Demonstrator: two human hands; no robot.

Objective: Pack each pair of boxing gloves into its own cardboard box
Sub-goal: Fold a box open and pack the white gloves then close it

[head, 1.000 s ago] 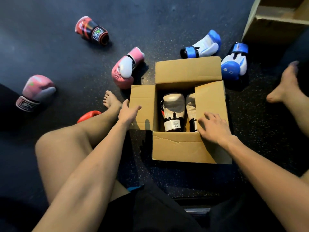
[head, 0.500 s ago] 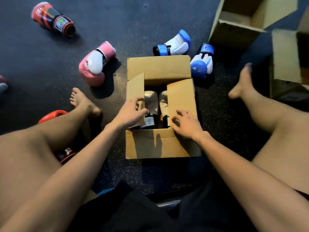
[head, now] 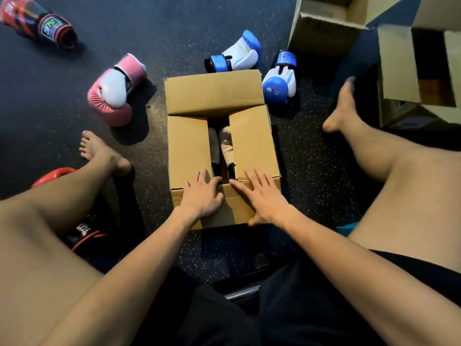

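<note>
Two cream gloves lengthwise in the cardboard box, cuffs nearward; left hand, right hand flat atop, fingers wide.

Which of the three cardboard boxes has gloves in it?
The middle box, under the left hand and right hand: white gloves show between its folded flaps. The far box and right-edge box show none.

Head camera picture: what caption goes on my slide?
Left hand and right hand flat on a cardboard box, flaps folded over white boxing gloves; blue gloves and pink glove nearby.
</note>
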